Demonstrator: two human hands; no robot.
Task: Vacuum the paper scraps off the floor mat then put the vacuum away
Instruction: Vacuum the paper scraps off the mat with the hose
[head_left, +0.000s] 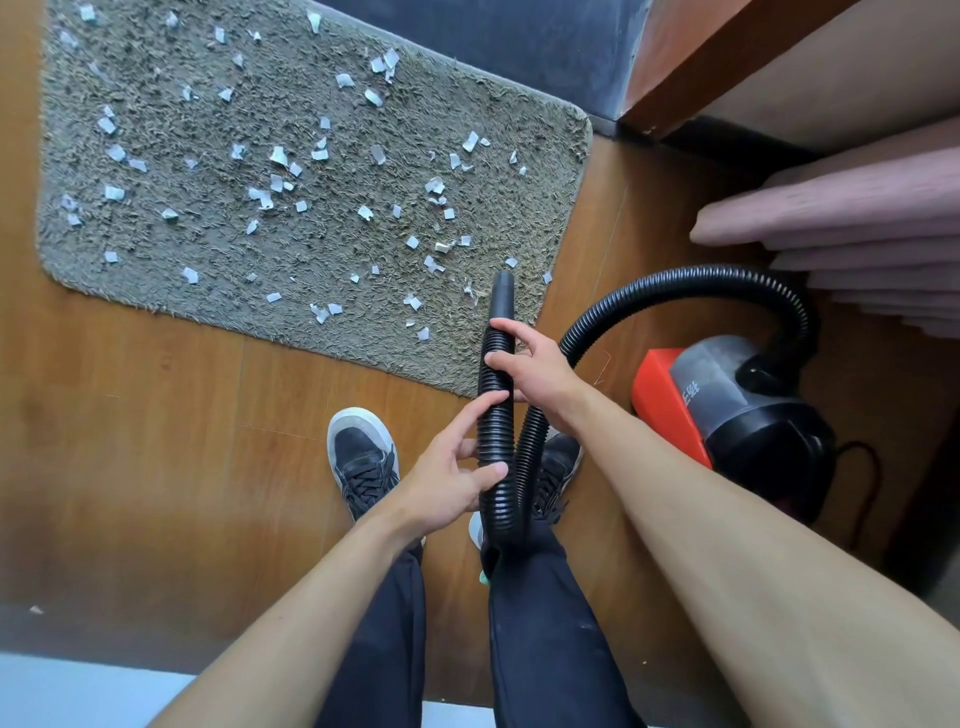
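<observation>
Head view: 2 hands are gripping the black ribbed hose (496, 431), with the right hand (535, 369) wrapping it just below the nozzle (502, 296) and the left hand (447, 483) pinching it lower down. The nozzle is pointing at the near edge of the mat (322, 260), with paper scraps (278, 155) lying scattered across it. The vacuum (727, 405) is sitting on the floor (156, 415), right of the mat.

Just one head cam here, worn up top and looking steeply down. The shaggy grey floor mat (519, 218) sits upper left of view, fairly close.
</observation>
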